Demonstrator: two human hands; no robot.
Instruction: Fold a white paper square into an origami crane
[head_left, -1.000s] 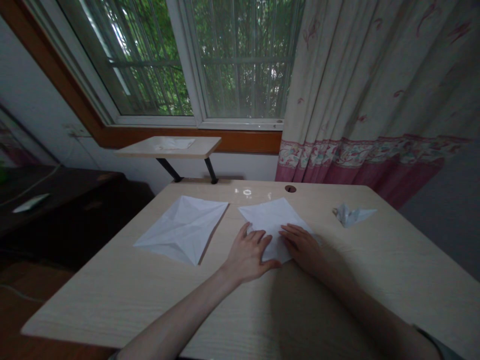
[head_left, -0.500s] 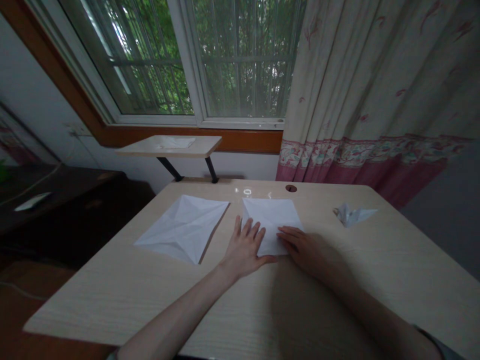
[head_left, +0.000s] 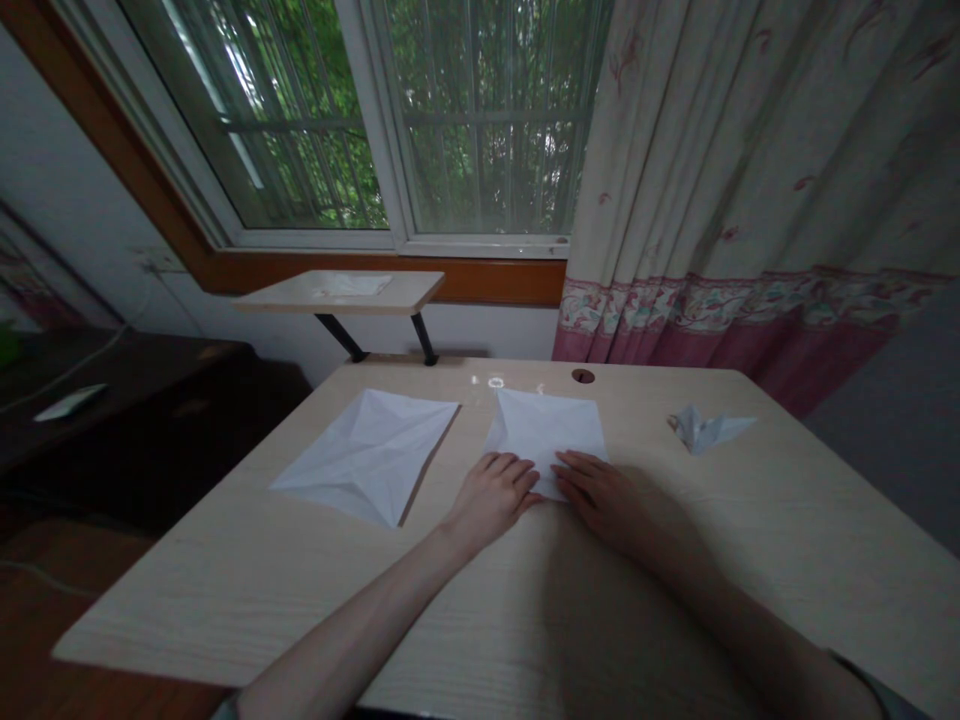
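Note:
A white sheet of paper (head_left: 547,428) lies on the light wooden table (head_left: 675,560), squared to the table edge. My left hand (head_left: 495,495) rests on its near left corner, fingers curled down against the paper. My right hand (head_left: 600,490) lies flat on the near right edge, fingers stretched out toward the left hand. Both hands press the paper's near edge; neither lifts it.
A second, creased white sheet (head_left: 371,455) lies to the left on the table. A small folded paper figure (head_left: 705,428) sits at the right. A cable hole (head_left: 583,376) is at the table's far edge. A small shelf (head_left: 341,292), window and curtain (head_left: 750,180) stand behind.
The paper under my hands turned from a skewed angle to square with the table. My left hand's spread fingers drew back and curled at the near edge.

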